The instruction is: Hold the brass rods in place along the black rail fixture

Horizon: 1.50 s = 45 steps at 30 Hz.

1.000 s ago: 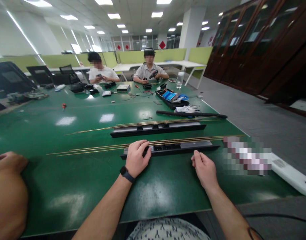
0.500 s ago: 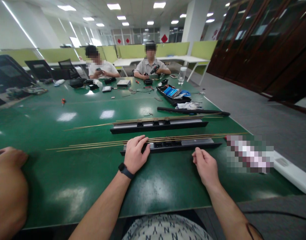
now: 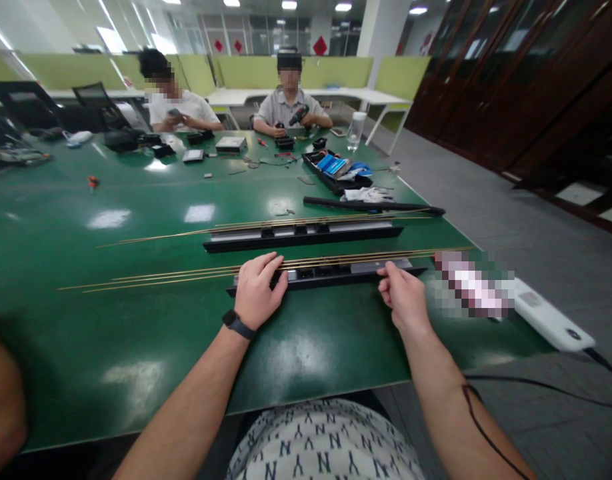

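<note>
My left hand [image 3: 260,288], with a dark watch on its wrist, lies over the left end of a long black rail [image 3: 311,283] with a silvery inner strip. Its fingers bend over the rail and the thin brass-coloured rods [image 3: 186,273] lying along it; the thumb is on the near side. My right hand [image 3: 405,293] is closed, thumb and forefinger together at the rail's near edge towards its right end. Anything between those fingertips is too small to make out. Black blocks [image 3: 322,271] sit inside the rail between my hands.
A second black rail [image 3: 301,240] with rods lies behind. Farther back are a black tube [image 3: 371,205], gloves [image 3: 369,195] and a black tray [image 3: 326,175]. A white power strip [image 3: 551,313] lies right. Two people sit opposite, one holding a drill [image 3: 299,115]; another person's arm [image 3: 3,393] is at left.
My right hand has moved up to the rail's near edge. My left hand stays on the rail. The view has tilted down and shifted slightly right; the arm at left shows less.
</note>
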Tool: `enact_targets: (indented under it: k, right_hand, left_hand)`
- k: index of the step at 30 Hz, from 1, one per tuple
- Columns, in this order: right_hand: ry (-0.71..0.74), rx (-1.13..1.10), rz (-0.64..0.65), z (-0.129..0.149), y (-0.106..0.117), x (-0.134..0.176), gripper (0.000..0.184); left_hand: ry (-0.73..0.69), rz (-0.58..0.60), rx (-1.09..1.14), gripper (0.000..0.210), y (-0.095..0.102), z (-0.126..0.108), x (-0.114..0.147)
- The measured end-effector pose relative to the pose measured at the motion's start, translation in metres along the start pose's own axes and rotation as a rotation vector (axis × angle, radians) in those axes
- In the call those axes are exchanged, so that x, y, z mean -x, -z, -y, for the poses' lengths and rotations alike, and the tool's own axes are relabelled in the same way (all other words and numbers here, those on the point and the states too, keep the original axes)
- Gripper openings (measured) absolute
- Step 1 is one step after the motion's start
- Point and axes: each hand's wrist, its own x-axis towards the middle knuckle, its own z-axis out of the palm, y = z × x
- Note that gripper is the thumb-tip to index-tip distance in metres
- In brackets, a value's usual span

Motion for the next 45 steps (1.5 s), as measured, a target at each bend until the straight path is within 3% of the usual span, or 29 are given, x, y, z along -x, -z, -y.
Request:
enact_targets:
  k: [19,45]
  right_hand:
    - [-0.011,-0.083,0.107,-0.003,-0.011,-0.011,0.049]
    - [0.018,-0.101,0.117,-0.003,-0.014,-0.008,0.047]
  left_hand:
    - [0.022,0.117,-0.032,0.039,-0.002,0.001,-0.001]
    - [0.015,0.105,-0.021,0.038,-0.002,0.001,0.000]
